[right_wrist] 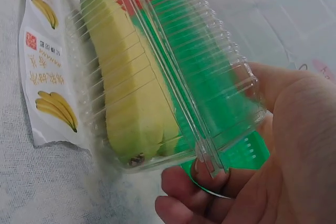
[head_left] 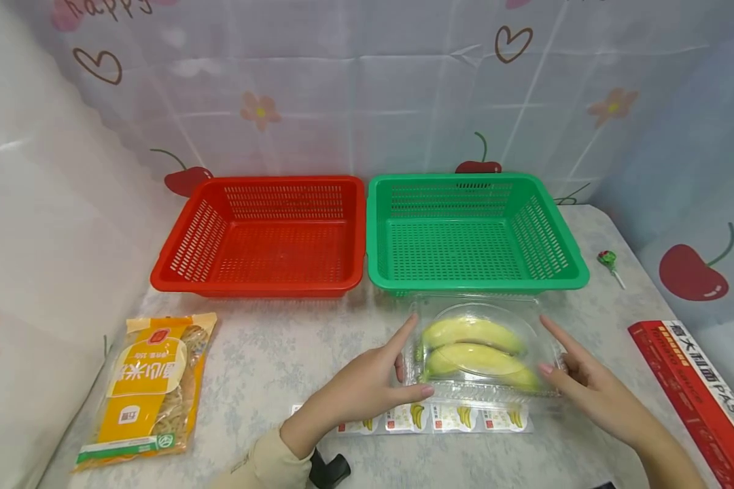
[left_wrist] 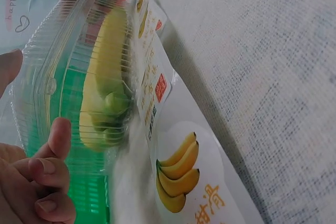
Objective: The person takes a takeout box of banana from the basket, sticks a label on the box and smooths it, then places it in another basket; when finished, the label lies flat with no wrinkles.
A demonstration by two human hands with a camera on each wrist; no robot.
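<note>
A clear plastic clamshell box (head_left: 433, 394) holds two yellow-green bananas (head_left: 477, 360). Its lid is down. At the box's left end my left hand (head_left: 367, 380) grips with the thumb along the near side and the index finger toward the back. My right hand (head_left: 593, 387) holds the right end, its thumb at the near side and index finger along the far corner. In the right wrist view, fingertips (right_wrist: 207, 174) touch the rim seam. Partly under the box's near edge lies a strip of banana stickers (head_left: 455, 419).
A red basket (head_left: 281, 288) and a green basket (head_left: 477, 284) stand side by side behind the box. A yellow noodle bag (head_left: 143, 390) lies at the left. On the right are a lollipop (head_left: 607, 259) and a red pasta box (head_left: 697, 401).
</note>
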